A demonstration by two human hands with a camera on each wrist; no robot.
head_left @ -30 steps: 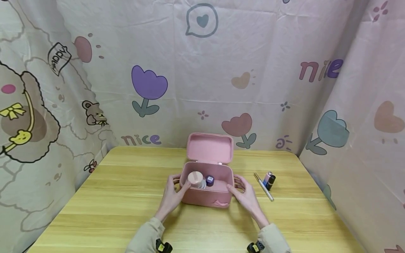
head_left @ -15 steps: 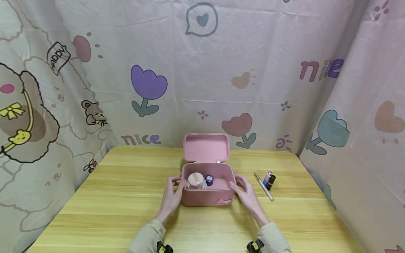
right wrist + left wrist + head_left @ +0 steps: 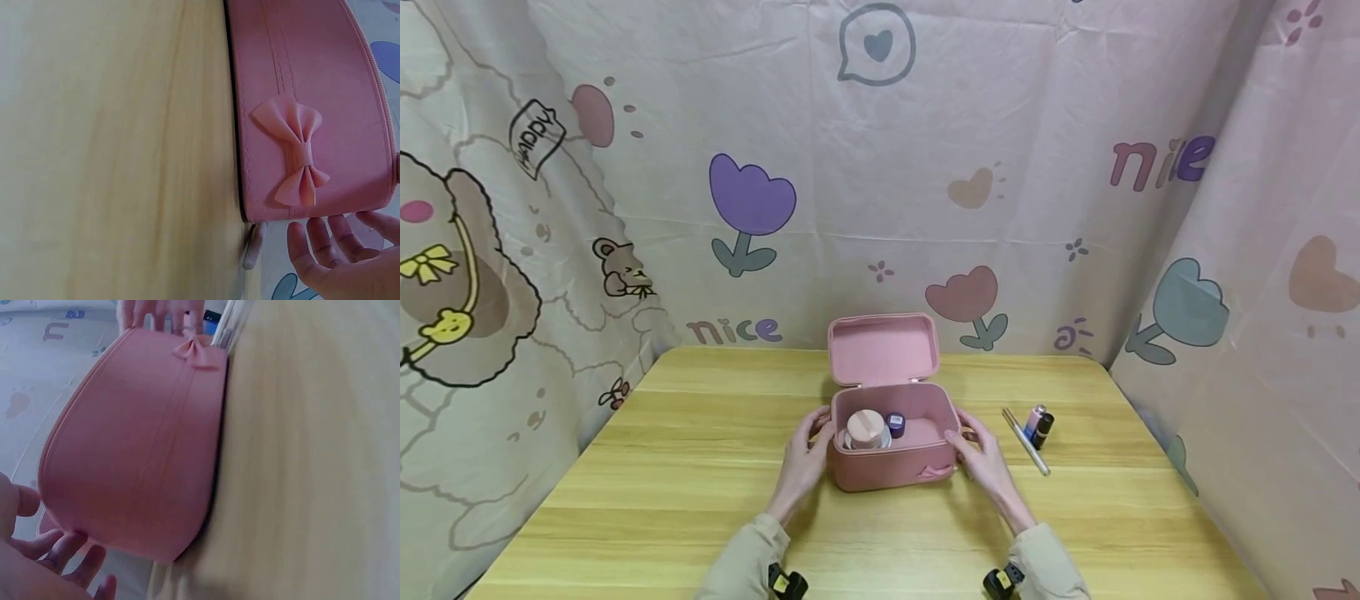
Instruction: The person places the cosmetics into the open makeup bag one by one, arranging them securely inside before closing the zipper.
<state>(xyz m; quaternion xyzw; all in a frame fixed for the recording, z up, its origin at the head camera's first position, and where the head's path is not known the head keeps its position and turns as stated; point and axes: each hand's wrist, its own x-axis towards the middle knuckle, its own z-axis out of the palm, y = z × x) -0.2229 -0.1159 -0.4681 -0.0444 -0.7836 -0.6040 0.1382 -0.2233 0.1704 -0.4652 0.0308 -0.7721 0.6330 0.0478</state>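
A pink makeup case (image 3: 891, 471) stands on the table between my hands, its lid (image 3: 883, 350) raised at the back. My left hand (image 3: 803, 462) holds the left end, thumb by the front rim and fingers bent along the side. At the right end my right hand (image 3: 985, 462) grips with its thumb over the rim, fingertips (image 3: 300, 234) against the wall. Inside sit a round jar (image 3: 867, 427) with a pale pink top, on something whitish, and a small dark blue jar (image 3: 896, 425). A pink bow (image 3: 300, 153) decorates the front, towards the right.
On the wooden table (image 3: 700, 467), right of the case, lie a thin silver-and-gold tube (image 3: 1026, 442), a small pink-and-blue bottle (image 3: 1035, 419) and a black-capped tube (image 3: 1042, 432). Printed cloth (image 3: 880, 167) hangs behind the table and along both sides.
Both hands have turned the case slightly, its lid swinging left and its right front corner moving back. My left thumb has shifted from beside the round jar to the rim.
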